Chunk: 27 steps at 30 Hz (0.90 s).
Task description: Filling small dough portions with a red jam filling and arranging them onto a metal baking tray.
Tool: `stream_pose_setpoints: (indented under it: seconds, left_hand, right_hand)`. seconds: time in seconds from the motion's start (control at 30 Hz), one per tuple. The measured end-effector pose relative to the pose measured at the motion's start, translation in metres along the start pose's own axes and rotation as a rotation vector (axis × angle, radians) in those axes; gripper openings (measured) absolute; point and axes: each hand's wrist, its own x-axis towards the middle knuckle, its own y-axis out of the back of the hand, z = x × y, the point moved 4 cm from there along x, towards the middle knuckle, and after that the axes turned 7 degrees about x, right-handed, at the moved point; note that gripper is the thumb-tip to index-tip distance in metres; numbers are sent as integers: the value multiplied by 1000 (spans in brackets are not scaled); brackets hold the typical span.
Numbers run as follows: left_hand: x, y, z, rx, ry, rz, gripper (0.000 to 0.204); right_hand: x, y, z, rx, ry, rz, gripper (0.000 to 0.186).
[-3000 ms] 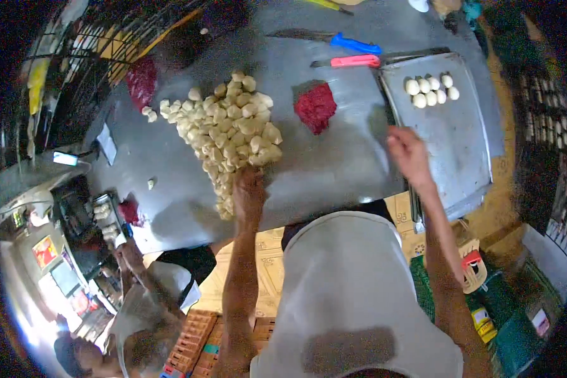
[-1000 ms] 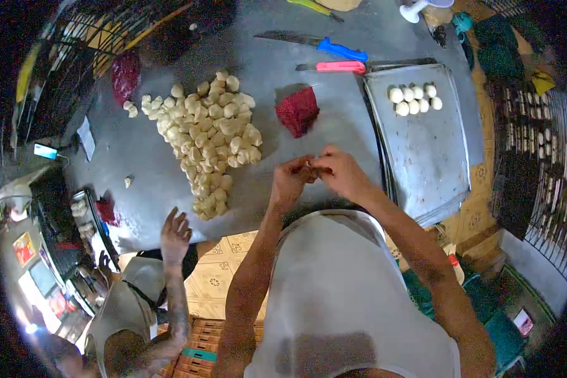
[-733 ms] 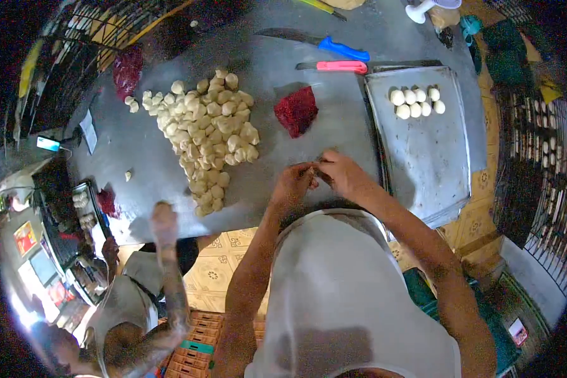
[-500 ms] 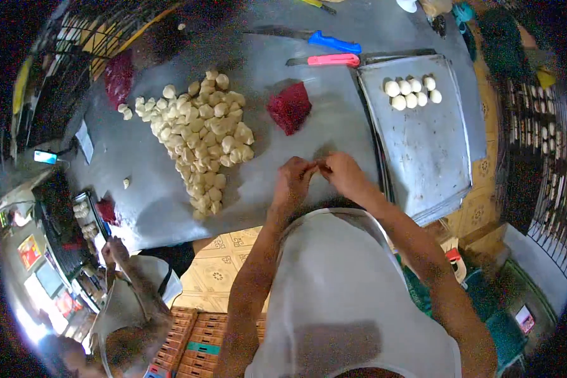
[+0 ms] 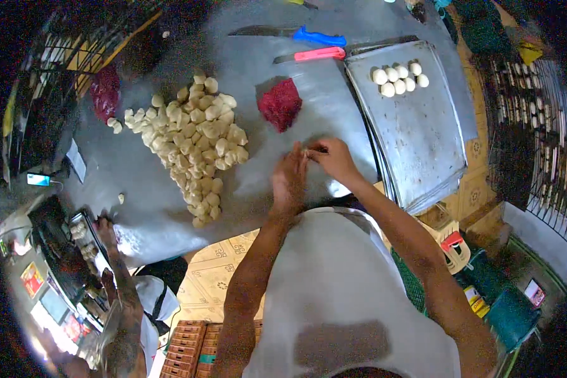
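Note:
My left hand (image 5: 289, 181) and my right hand (image 5: 335, 161) meet over the grey metal table (image 5: 258, 195), close in front of my apron. The fingers of both are drawn together, with the fingertips touching. Whatever they pinch is too small and hidden to make out; only a pale speck shows between them. Just beyond lies a dark red, crumbly mound (image 5: 280, 105) that looks like filling. To the left spreads a big pile of pale dough pieces (image 5: 198, 129). Several smooth white dough balls (image 5: 400, 80) sit in two rows on a metal tray (image 5: 419, 145) at the right.
A blue-handled knife (image 5: 320, 36) and a pink-handled knife (image 5: 321, 54) lie at the far side. More dark red stuff (image 5: 105, 93) rests far left. Another person's hand (image 5: 105, 232) works at the table's left end, beside a tray. A phone (image 5: 38, 179) glows at the left.
My hands have turned: the left fingers now point up and the right fingertips press against them. The other person's hand has reached forward onto the table. The whole view has shifted slightly.

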Motion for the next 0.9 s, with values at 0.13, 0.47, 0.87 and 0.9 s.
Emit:
stream_pose_setpoints:
  seconds: [0.13, 0.47, 0.87, 0.9]
  left_hand:
    - [13, -2, -2, -556, 335, -51, 48]
    - [38, -40, 36, -1210, 604, -264, 62]
    - [-8, -6, -24, -573, 458, -263, 32]
    - [-11, 10, -36, -349, 496, -319, 29]
  right_hand:
    - [-16, 18, 12, 226, 54, 215, 34]
    - [11, 145, 14, 269, 94, 232, 21]
    - [118, 377, 130, -217, -46, 267, 33]
    - [104, 387, 146, -223, 58, 401, 32]
